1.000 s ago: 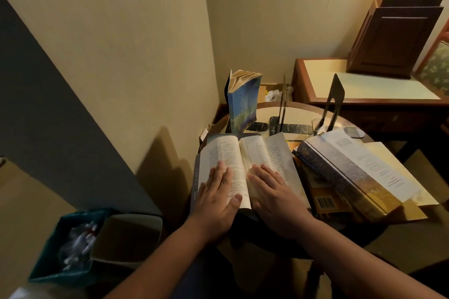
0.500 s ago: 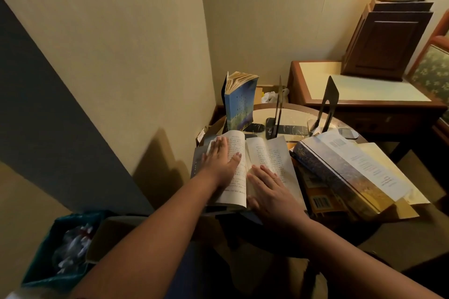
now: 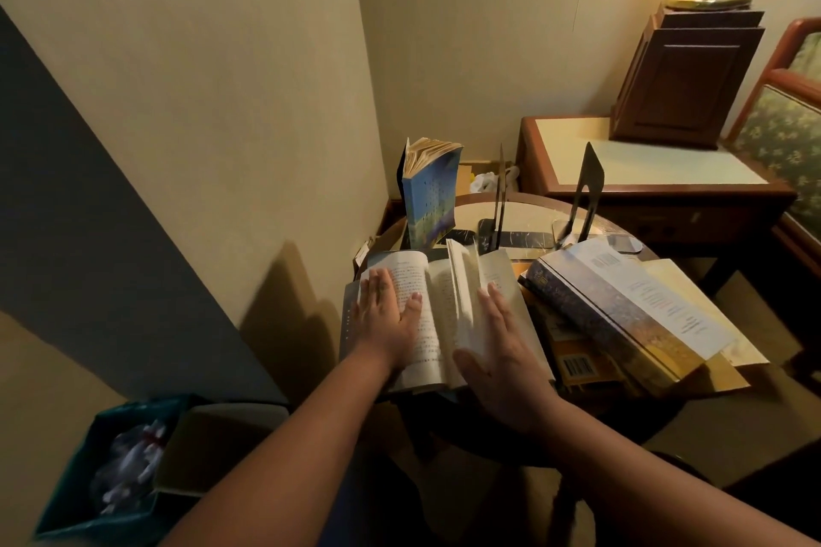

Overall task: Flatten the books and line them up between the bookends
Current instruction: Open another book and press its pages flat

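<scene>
An open book (image 3: 433, 311) lies on the small round table (image 3: 528, 209), with printed pages facing up. My left hand (image 3: 384, 309) presses flat on its left page, fingers spread. My right hand (image 3: 500, 351) rests flat against the right-hand pages, and several pages stand up in a fan between the two hands. A blue book (image 3: 430, 198) stands upright at the back left with splayed pages. Two dark metal bookends (image 3: 501, 195) (image 3: 586, 184) stand at the back of the table, apart from the blue book. A thick book (image 3: 622, 315) lies tilted on a pile at the right.
Yellow books with a barcode (image 3: 577, 364) lie under the thick book. A wooden side table (image 3: 648, 173) with a dark cabinet (image 3: 684, 76) and a brass lamp base (image 3: 711, 0) stands behind. A teal bin (image 3: 111, 466) with crumpled paper sits at the lower left. Walls close in on the left.
My left hand slid up the left page, away from me. The right-hand pages have lifted into an upright fan, and my right hand now lies further right on them.
</scene>
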